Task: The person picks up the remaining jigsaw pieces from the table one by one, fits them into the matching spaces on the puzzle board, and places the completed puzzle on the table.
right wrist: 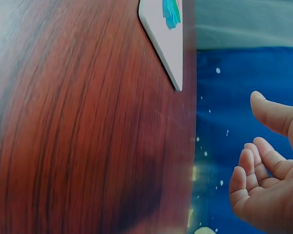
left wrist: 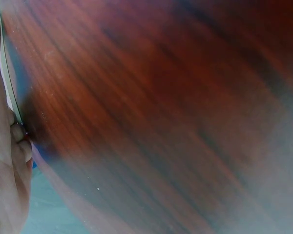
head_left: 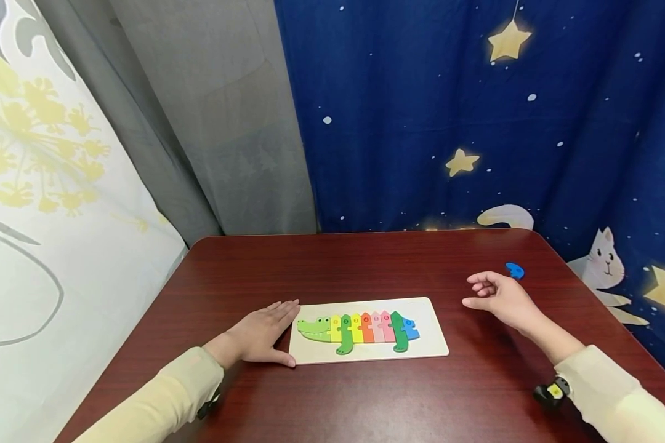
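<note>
A pale wooden puzzle board (head_left: 432, 341) lies on the table with a colourful crocodile puzzle (head_left: 366, 328) in it, its green head to the left and blue pieces at the right end. My left hand (head_left: 264, 332) rests with straight fingers at the board's left edge, thumb by the lower corner. Right of the board, my right hand (head_left: 501, 299) hovers over the table, fingers loosely bent and holding nothing. A small curved blue puzzle piece (head_left: 514, 270) lies just beyond that hand. In the right wrist view, thumb and fingers of the right hand (right wrist: 271, 175) stand apart.
The dark red wooden table (head_left: 366, 400) has rounded far corners. Behind it hang a grey curtain (head_left: 227, 123) and a blue star-patterned curtain (head_left: 410, 92). A white cloth with yellow flowers (head_left: 61, 184) hangs on the left.
</note>
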### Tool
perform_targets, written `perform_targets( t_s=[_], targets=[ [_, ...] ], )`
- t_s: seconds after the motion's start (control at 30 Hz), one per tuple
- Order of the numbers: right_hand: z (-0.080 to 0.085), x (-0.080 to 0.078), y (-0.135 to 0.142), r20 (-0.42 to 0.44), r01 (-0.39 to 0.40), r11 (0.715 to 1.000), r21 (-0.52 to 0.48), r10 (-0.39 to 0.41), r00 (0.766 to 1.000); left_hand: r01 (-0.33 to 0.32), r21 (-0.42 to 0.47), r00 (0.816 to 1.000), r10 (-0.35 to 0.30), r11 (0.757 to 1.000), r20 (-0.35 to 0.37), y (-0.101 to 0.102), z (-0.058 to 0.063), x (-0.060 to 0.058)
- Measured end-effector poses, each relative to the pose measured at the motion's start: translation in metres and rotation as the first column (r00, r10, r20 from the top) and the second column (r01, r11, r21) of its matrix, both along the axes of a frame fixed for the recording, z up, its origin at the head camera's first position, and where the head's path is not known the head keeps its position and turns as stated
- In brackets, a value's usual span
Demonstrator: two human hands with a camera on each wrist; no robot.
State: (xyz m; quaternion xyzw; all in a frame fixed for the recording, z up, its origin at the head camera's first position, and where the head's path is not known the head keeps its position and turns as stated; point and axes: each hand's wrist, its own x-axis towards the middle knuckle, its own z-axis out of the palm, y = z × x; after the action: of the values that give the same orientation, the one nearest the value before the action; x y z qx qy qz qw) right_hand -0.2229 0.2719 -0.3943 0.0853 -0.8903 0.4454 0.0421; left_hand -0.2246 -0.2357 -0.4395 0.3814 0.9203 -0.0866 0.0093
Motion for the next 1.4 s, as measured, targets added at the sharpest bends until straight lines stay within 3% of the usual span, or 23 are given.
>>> perform_targets(
  t_s=[0.43, 1.0, 1.4],
  targets=[
    [-0.004, 0.001, 0.033, -0.023, 0.087, 0.996, 0.015, -0.087, 0.996, 0.005, 0.000, 1.000, -0.005, 1.000, -0.005, 0.000, 0.001, 0.000],
    [-0.015, 0.002, 0.071, 0.114, 0.193, 0.978, 0.077, -0.201, 0.973, 0.016, 0.010, 1.000, -0.016, 1.000, -0.004, -0.001, 0.000, 0.000],
    [-0.028, -0.002, 0.090, 0.205, 0.166, 0.980, 0.113, -0.187, 0.961, 0.013, 0.008, 1.000, -0.013, 1.000, -0.010, -0.001, -0.001, -0.001]
  ],
)
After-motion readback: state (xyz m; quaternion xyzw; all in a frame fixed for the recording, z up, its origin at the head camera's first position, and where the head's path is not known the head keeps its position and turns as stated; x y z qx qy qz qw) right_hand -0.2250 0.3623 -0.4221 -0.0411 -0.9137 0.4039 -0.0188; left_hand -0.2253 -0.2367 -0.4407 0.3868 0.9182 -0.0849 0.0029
